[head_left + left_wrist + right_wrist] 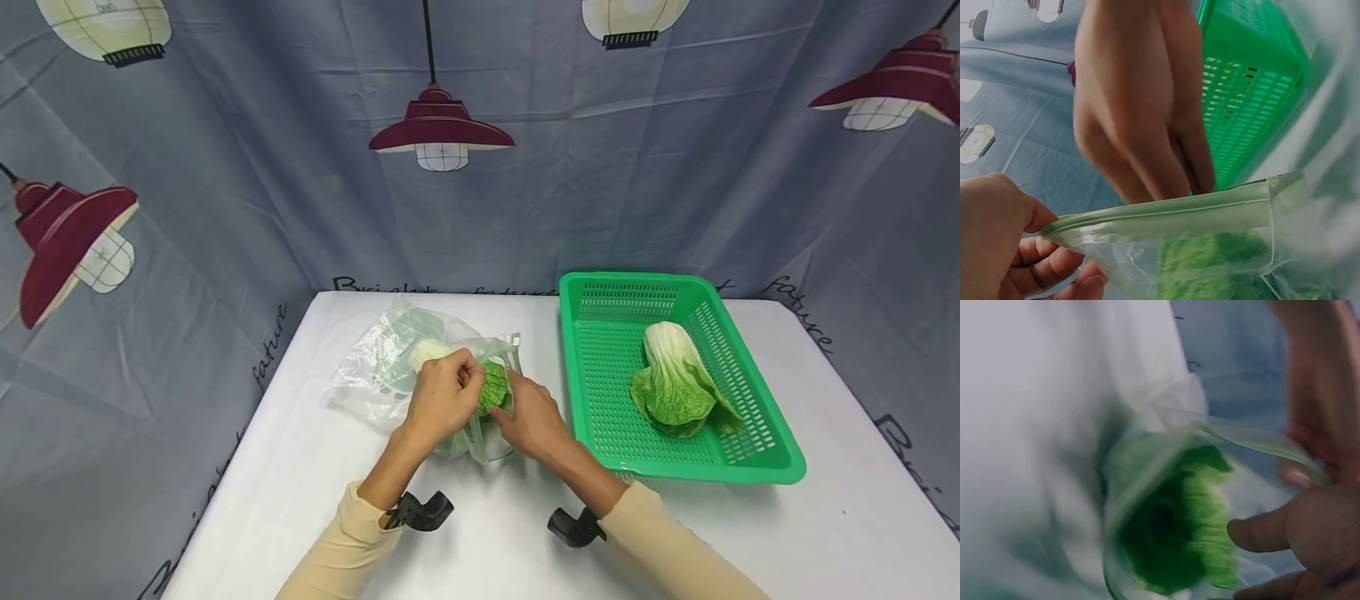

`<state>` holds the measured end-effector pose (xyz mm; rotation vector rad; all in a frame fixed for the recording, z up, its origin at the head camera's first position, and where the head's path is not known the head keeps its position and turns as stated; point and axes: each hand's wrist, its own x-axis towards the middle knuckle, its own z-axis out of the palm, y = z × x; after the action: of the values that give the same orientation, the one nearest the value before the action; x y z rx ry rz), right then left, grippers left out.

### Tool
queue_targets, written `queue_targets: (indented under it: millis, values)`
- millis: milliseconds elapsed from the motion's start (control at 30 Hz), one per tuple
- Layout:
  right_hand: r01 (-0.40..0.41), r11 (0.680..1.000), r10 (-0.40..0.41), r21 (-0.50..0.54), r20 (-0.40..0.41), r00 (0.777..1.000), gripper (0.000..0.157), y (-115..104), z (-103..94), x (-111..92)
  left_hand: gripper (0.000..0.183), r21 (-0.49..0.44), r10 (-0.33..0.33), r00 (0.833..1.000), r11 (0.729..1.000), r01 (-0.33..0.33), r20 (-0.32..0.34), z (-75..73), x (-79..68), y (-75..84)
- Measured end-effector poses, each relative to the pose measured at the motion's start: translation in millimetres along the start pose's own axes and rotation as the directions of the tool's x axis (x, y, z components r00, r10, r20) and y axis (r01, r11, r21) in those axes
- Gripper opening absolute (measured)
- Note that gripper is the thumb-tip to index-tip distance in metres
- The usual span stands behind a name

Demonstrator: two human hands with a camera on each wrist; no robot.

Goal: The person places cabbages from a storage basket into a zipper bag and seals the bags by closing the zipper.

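The left hand [444, 398] pinches; near that pinch, the right hand [534, 419] sticks its thumb out straight.

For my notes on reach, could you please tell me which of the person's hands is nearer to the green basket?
The right hand is nearer: it is at the clear bag, just left of the green basket. The left hand pinches the bag's edge, farther left.
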<state>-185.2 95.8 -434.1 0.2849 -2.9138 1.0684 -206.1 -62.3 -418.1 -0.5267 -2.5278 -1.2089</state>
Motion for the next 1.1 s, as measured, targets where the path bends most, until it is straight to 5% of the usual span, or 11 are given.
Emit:
queue_targets:
  millis: [267,500,667,900,1100]
  values:
    - [0.006,0.994,-0.004,0.109,-0.012,1.0,0.05,18,-61.4,-26,0.024,-0.001,-0.009,1.0,1.0,0.009,-0.02,-4.9,3.4,1.0]
    - [0.14,0.989,-0.146,-0.052,-0.136,0.98,0.031,17,-54.1,-36,0.023,0.002,0.044,0.991,0.999,-0.044,-0.122,-29.7,20.5,11.9]
    - [0.088,0.988,-0.1,-0.123,-0.099,0.99,0.044,9,-46.9,-35,0.024,-0.024,0.094,0.977,0.995,-0.101,-0.191,-46.8,30.1,24.8]
    - [0.097,0.993,-0.087,0.071,-0.133,0.987,0.042,8,-47.6,-25,0.023,-0.061,0.079,0.971,0.994,-0.095,-0.226,-67.4,29.9,31.0]
    - [0.229,0.962,-0.18,0.149,-0.281,0.942,0.032,-14,-91.9,-1,0.023,-0.035,0.094,0.946,0.993,-0.11,-0.309,-94.0,47.6,36.0]
